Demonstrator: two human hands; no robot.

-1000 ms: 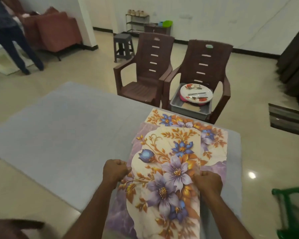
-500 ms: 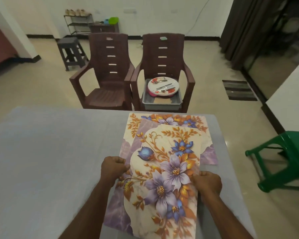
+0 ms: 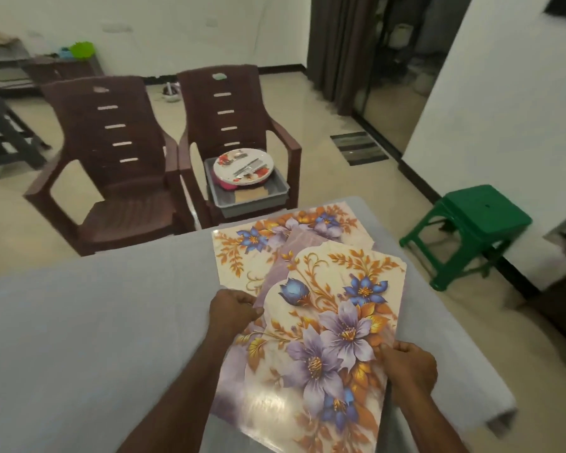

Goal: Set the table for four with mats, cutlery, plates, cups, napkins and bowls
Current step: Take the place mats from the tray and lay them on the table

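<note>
bare table point(image 3: 79, 322) leftward, mats point(image 3: 275, 253) ahead

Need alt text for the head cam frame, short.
Both hands, left and right, grip a floral placemat by its side edges above a grey-covered table, overlapping a second floral mat lying on it. Beyond the table stand two brown plastic chairs; the right one holds a grey tray with plates and cutlery.

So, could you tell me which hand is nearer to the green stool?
Right. The right hand grips the mat's edge facing the stool; the left hand holds the opposite edge.
</note>
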